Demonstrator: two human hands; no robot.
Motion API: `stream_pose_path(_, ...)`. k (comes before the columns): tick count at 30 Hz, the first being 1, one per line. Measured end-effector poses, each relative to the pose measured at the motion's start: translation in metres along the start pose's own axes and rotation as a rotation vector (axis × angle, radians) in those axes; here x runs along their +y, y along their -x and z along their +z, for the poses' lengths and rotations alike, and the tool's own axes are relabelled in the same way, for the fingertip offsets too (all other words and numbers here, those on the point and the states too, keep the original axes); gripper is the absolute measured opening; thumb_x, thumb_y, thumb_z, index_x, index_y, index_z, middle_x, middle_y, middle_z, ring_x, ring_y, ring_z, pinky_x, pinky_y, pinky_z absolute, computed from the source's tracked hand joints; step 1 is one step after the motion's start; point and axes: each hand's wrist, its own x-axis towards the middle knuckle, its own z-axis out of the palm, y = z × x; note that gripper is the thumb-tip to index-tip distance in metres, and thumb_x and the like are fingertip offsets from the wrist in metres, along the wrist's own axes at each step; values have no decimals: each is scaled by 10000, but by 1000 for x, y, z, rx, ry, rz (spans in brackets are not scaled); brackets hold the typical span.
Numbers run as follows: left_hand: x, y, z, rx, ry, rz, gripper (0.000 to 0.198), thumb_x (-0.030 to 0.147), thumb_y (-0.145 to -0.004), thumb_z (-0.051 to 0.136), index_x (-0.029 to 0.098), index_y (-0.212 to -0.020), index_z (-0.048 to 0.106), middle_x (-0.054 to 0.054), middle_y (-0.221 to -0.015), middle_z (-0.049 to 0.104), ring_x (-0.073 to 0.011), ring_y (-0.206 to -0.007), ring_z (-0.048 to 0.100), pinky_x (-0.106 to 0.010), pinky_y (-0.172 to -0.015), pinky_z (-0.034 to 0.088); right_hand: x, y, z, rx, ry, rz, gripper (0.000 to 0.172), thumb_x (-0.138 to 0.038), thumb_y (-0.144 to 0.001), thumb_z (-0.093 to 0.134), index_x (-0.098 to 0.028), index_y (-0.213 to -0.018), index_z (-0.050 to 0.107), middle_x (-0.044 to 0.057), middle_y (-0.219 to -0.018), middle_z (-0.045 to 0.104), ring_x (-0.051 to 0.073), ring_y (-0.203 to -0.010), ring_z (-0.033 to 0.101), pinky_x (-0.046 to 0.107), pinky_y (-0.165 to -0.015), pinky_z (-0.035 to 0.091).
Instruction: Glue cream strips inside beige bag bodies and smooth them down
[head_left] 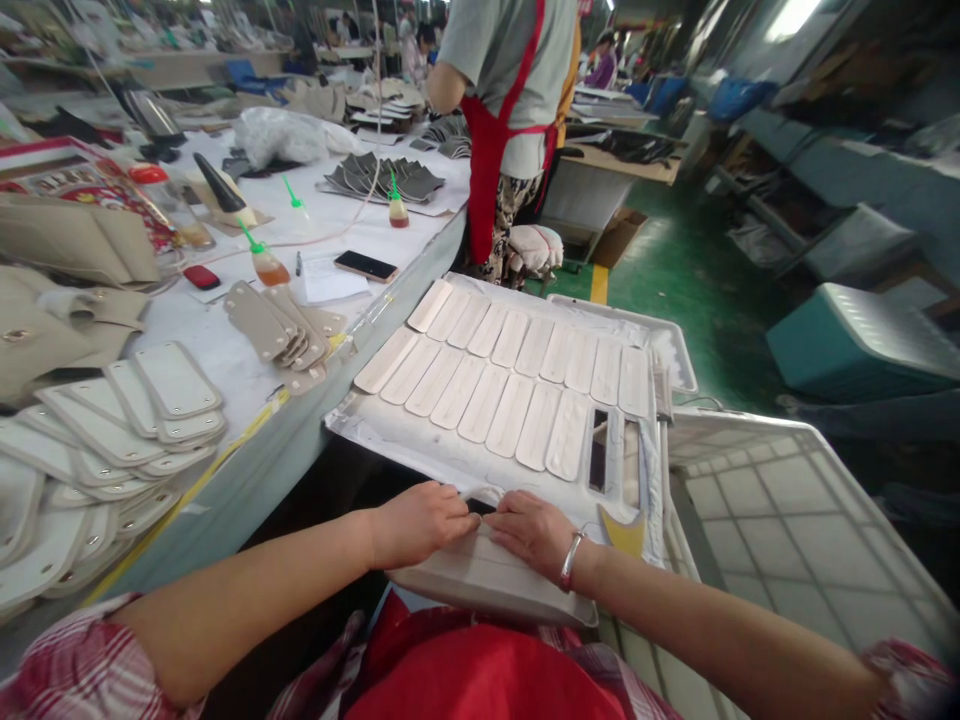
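Note:
My left hand (420, 520) and my right hand (531, 530) meet at the near edge of a white tray (420, 445), fingers curled and pressed on a cream flat piece (487, 575) lying across my lap. Both hands pinch at its top edge, where a small dark part shows between them. Two rows of cream oblong strips (502, 385) lie side by side on the tray ahead. A silver bangle sits on my right wrist.
The long workbench (247, 375) on the left carries stacked white and beige oblong pieces (112, 430), glue bottles (266, 262) and a phone (365, 265). A person in a red apron (510, 120) stands ahead. A white grid crate (780, 500) is at right.

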Motion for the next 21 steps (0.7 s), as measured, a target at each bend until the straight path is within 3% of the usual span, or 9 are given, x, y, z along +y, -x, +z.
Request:
stream_pose_path(6, -12, -9, 1, -16, 247, -30, 167, 168, -828, 488, 185, -928, 622, -33, -827, 650, -173, -803, 557, -267, -735, 405, 6, -1, -10, -118, -165, -46, 306, -303, -862, 448, -197, -1097, 613, 70, -896, 552, 170, -848, 509, 295, -797, 436)
stream_pose_path(9, -16, -13, 1, -44, 321, -50, 207, 163, -809, 500, 196, -969, 626, -26, -879, 669, -174, -838, 578, -266, -773, 410, 7, 1, -17, -182, -192, -82, 447, -364, -779, 564, -177, -1185, 556, 89, -968, 547, 194, -893, 513, 320, -817, 438)
stream_pose_path(11, -19, -15, 2, -55, 358, -63, 217, 176, -809, 497, 205, -976, 632, -21, -893, 673, -173, -843, 586, -262, -776, 413, 6, 4, -18, -156, -167, -59, 477, -388, -760, 587, -178, -1186, 547, 95, -989, 555, 205, -902, 517, 336, -819, 434)
stream_pose_path(17, -23, -22, 0, -87, 407, -67, 215, 221, -831, 483, 217, -960, 654, -15, -853, 684, -161, -787, 604, -229, -704, 410, -8, 6, -11, 19, 59, -9, 237, -331, -866, 456, -161, -932, 607, 71, -848, 606, 176, -782, 529, 297, -728, 422)
stream_pose_path(21, -19, -28, -3, -89, 346, -80, 176, 231, -834, 487, 214, -894, 652, -10, -801, 680, -162, -744, 604, -224, -655, 400, -13, 5, -7, 34, 270, -40, 256, -242, -898, 379, -169, -799, 604, 52, -748, 589, 154, -694, 509, 276, -657, 391)
